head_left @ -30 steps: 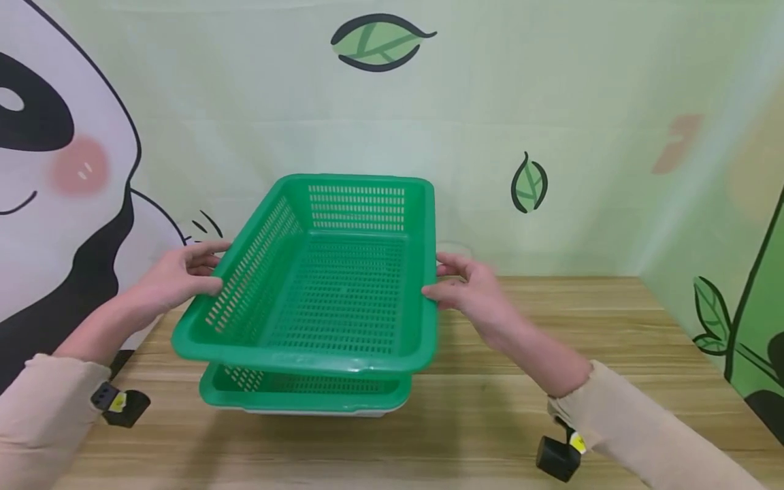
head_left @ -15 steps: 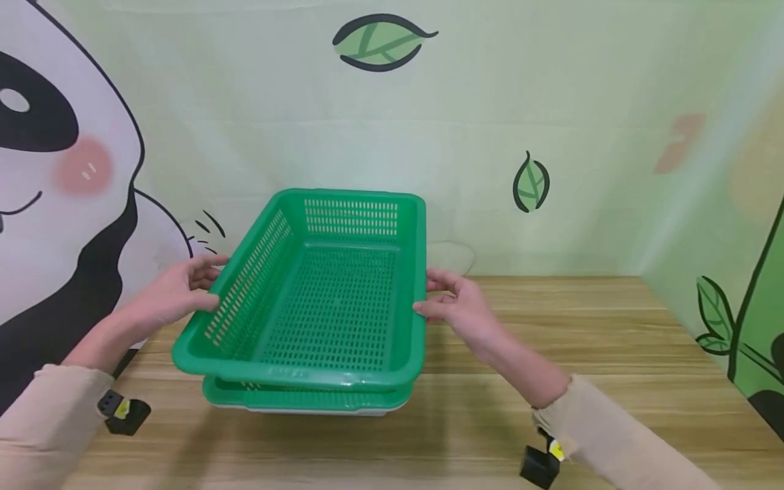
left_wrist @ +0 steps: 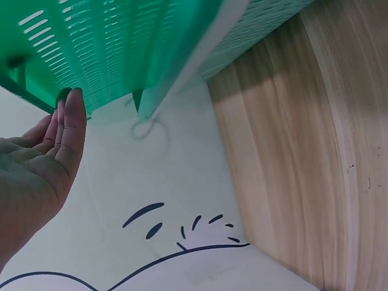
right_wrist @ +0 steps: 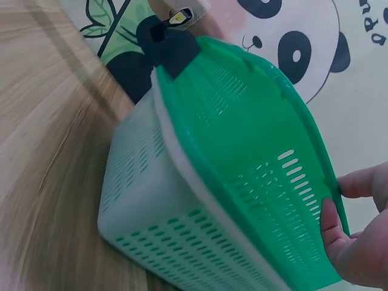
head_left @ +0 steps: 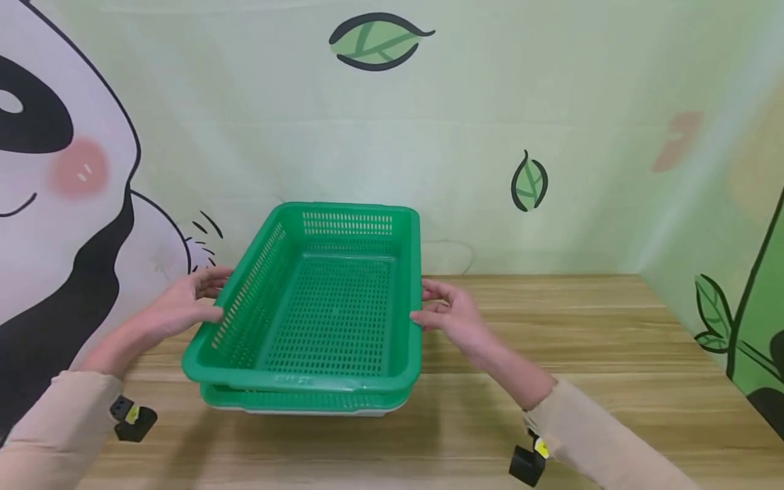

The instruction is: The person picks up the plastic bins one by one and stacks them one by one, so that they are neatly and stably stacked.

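A green perforated plastic basket (head_left: 333, 313) is tilted slightly, partly nested in a second green basket (head_left: 306, 403) below it. Under both stands a white basket (right_wrist: 142, 182) with slotted walls, plainest in the right wrist view. My left hand (head_left: 180, 306) pinches the upper basket's left rim, thumb on top and fingers beneath. On the opposite rim, my right hand (head_left: 456, 320) grips in the same way, its thumb over the edge. Most of the lower green basket is hidden by the upper one.
The stack stands on a wood-grain table (head_left: 551, 354). Close behind it hangs a printed cloth backdrop (head_left: 465, 136) with a panda and leaves. A small black wrist camera (head_left: 527, 466) hangs below the right sleeve, another black camera (head_left: 136, 423) below the left.
Both hands have lowered the upper green basket into the lower one, so the gap between their front rims has narrowed. The right hand has also shifted a little left.
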Tool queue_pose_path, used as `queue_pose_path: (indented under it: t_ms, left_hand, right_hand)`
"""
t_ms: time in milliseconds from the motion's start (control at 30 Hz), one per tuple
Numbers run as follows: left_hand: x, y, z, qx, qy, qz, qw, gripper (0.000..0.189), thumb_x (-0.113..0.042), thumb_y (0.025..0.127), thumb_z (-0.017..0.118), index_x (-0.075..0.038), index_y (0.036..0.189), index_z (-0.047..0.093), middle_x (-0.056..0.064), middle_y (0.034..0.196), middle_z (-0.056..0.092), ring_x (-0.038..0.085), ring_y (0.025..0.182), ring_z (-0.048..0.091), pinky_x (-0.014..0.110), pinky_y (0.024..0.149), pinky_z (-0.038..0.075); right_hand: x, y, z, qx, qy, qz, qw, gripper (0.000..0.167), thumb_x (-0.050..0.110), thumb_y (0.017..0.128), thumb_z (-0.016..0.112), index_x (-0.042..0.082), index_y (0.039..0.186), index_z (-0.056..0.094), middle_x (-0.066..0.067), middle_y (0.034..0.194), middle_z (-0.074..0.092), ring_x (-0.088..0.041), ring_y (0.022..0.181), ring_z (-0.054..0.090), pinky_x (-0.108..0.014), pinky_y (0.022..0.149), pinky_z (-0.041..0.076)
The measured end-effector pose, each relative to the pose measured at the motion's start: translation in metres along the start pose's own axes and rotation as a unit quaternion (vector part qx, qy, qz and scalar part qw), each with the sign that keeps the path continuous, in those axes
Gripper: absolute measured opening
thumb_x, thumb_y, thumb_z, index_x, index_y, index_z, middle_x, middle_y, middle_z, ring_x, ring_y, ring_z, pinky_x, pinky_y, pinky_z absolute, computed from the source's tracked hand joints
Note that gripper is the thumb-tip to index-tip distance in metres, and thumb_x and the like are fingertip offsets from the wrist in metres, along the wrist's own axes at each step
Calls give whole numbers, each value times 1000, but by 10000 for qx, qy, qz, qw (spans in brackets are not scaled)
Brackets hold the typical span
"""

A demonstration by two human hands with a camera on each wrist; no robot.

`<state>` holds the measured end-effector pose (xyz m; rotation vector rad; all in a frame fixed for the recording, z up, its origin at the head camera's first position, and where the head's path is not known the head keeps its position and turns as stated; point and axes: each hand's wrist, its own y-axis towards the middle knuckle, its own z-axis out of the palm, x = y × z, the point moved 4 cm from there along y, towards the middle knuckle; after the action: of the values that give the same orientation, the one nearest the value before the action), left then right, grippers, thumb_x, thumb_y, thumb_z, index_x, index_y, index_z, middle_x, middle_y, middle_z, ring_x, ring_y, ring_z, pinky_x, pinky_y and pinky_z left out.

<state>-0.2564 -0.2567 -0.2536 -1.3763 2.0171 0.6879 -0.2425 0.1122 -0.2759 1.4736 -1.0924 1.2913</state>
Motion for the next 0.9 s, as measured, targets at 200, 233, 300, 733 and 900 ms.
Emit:
queue_pose_path:
  t_ms: [200, 233, 300, 733, 900]
  left_hand:
    - [-1, 0, 1, -19, -19, -99, 9999, 67, -6, 78, 57, 7, 136, 26, 26, 127, 40, 38, 113, 40, 57, 87, 39]
    - [-2, 0, 1, -35, -11, -93, 9999, 66, -6, 78, 57, 7, 135, 27, 26, 127, 41, 39, 113, 40, 58, 87, 39]
    - [-2, 1, 1, -58, 26, -30, 10000, 66, -6, 77, 57, 8, 135, 28, 26, 126, 41, 39, 112, 41, 57, 87, 40]
    - [6, 3, 7, -165, 65, 200, 9996, 62, 0, 73, 56, 13, 130, 34, 29, 122, 47, 40, 108, 47, 56, 86, 42]
    - [13, 0, 10, -147, 63, 98, 9998, 62, -1, 74, 57, 12, 131, 35, 28, 123, 47, 40, 110, 46, 58, 88, 39]
  right_hand:
    - [-5, 1, -2, 26, 65, 24, 10000, 59, -6, 81, 58, -6, 135, 33, -15, 112, 43, -9, 80, 56, -29, 74, 50]
    - [-6, 1, -2, 44, 81, 2, 10000, 59, -6, 81, 58, -7, 135, 33, -16, 112, 43, -9, 79, 55, -28, 73, 50]
    - [-6, 2, -2, 69, 92, -34, 9999, 59, -6, 82, 58, -8, 135, 33, -16, 112, 42, -9, 79, 55, -26, 71, 49]
    - [-18, 7, 1, 92, 10, -28, 10000, 57, -7, 81, 58, -9, 133, 36, -16, 108, 45, -9, 77, 56, -31, 74, 51]
    - [-21, 7, 3, 83, -22, 0, 10000, 55, -6, 81, 59, -8, 132, 38, -16, 108, 45, -10, 78, 57, -33, 75, 51]
